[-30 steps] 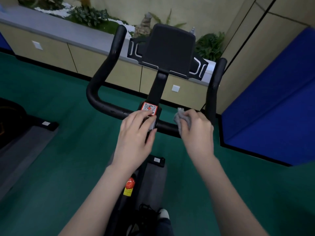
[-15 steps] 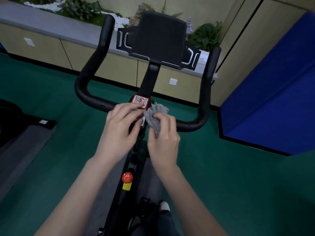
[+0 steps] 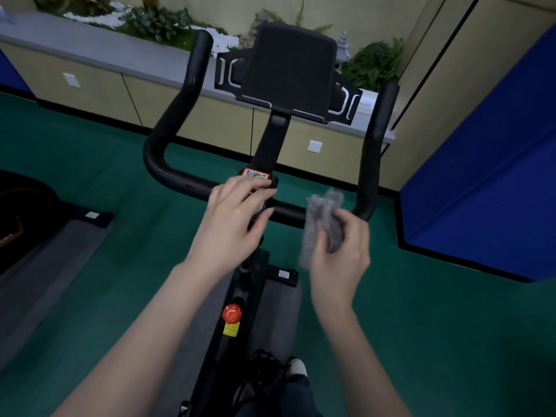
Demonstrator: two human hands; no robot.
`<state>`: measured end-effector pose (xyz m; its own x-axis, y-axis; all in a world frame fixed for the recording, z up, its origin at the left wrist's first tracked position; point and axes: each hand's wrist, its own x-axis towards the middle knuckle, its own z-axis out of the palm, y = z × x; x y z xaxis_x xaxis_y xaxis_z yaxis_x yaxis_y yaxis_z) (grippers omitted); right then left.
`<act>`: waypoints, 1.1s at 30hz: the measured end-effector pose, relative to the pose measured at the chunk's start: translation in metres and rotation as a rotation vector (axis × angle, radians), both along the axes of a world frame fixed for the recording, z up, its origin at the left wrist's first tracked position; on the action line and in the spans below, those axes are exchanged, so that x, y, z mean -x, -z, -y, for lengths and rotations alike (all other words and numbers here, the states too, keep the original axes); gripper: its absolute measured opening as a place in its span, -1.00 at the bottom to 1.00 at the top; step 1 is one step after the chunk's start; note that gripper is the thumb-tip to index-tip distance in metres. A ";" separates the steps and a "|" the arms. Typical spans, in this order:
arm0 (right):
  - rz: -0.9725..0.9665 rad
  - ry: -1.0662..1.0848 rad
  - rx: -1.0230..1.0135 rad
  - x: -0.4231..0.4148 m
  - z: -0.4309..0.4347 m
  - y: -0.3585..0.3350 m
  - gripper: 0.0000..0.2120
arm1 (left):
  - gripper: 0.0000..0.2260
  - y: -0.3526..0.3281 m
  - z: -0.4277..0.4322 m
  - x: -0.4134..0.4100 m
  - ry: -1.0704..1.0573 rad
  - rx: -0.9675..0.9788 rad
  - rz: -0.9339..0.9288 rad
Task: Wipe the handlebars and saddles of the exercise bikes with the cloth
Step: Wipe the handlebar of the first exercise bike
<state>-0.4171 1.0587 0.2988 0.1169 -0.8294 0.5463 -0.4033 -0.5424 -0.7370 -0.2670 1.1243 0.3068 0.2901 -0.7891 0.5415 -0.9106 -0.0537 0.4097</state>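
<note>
Green floor (image 3: 421, 326), beige cabinets (image 3: 195, 109), left hand (image 3: 231, 224) spread on handlebar (image 3: 174, 179), right hand (image 3: 343, 260) gripping grey cloth (image 3: 319, 218)

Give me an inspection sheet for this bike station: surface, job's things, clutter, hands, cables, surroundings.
Surface: green floor, grey mat under the bike.
Job's things: black handlebar, tablet holder above its stem; grey cloth crumpled, over the bar's right half, contact unclear; saddle out of view.
Clutter: nothing seen.
Hands: left hand rests relaxed fingers on the bar's centre by the QR sticker; right hand grips the cloth.
Cables: nothing seen.
Surroundings: beige cabinets, planter ledge, blue panel at right, another machine at left.
</note>
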 end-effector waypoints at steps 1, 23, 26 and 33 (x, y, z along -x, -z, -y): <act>0.032 0.016 -0.035 0.005 0.000 -0.001 -0.75 | -0.75 0.002 0.000 -0.001 -0.002 0.003 -0.011; 0.808 -0.251 -1.195 -0.045 -0.027 0.000 -0.75 | -0.74 -0.003 -0.006 -0.009 0.075 -0.058 -0.138; 0.888 -0.246 -1.268 -0.030 -0.017 -0.003 -0.79 | -0.75 -0.003 -0.005 -0.006 0.059 -0.041 -0.115; 0.934 -0.206 -1.181 -0.010 -0.009 0.001 -0.84 | -0.78 -0.009 0.009 0.013 0.062 -0.019 0.052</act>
